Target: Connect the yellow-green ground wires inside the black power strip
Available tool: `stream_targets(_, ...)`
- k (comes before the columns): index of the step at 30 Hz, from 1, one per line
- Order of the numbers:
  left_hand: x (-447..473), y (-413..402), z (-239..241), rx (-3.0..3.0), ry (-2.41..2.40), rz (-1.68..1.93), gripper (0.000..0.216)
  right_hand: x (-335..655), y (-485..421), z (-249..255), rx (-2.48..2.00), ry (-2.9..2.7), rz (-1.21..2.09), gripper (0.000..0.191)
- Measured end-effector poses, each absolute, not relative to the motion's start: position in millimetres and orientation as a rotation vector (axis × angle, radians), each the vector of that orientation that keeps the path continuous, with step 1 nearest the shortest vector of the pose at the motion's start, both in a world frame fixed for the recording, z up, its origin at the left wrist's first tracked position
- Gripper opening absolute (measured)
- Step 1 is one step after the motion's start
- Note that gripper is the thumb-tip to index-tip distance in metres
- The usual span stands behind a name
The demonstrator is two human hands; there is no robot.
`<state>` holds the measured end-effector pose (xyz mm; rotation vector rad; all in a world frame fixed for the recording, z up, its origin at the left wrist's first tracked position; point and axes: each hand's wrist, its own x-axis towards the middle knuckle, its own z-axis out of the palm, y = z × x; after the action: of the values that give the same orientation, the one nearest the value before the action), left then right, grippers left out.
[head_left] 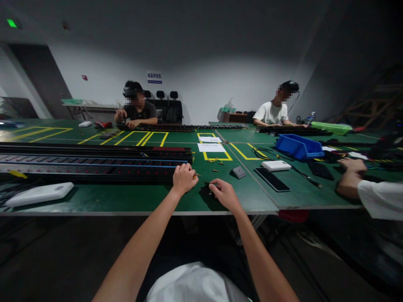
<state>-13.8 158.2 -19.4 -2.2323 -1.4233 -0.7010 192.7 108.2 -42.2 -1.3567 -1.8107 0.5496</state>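
My left hand is closed at the right end of a long black rail assembly, which has rows of red dots and a blue strip. A small brass-coloured piece shows at its fingertips; its exact shape is hidden. My right hand has thumb and forefinger pinched at a small black part, low over the green table, partly in shadow. Several brass-coloured screws lie loose beyond my hands. A small grey square block sits to the right of them.
Right of my hands lie a phone, a white power bank, cables and a blue bin. Another white device rests at left. A co-worker's hand is at far right; two people sit opposite. Paper sheets lie ahead.
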Motion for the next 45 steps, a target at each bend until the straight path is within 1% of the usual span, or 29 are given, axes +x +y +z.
stream_targets(4,-14,159,-20,-2.233,-1.424,-0.703,0.019,197,114,-48,-1.298,-1.747,0.634,0.031)
stream_targets(8,-14,159,-21,-2.229,-1.422,-0.703,0.018,197,113,-49,-1.284,-1.725,0.647,0.03)
stream_targets(35,-15,161,-19,-2.206,-1.422,-0.673,0.021,189,104,-35,-1.41,-1.784,0.5,0.021)
stream_targets(45,-16,162,-19,-2.196,-1.416,-0.666,0.021,189,104,-35,-1.451,-1.734,0.5,0.028)
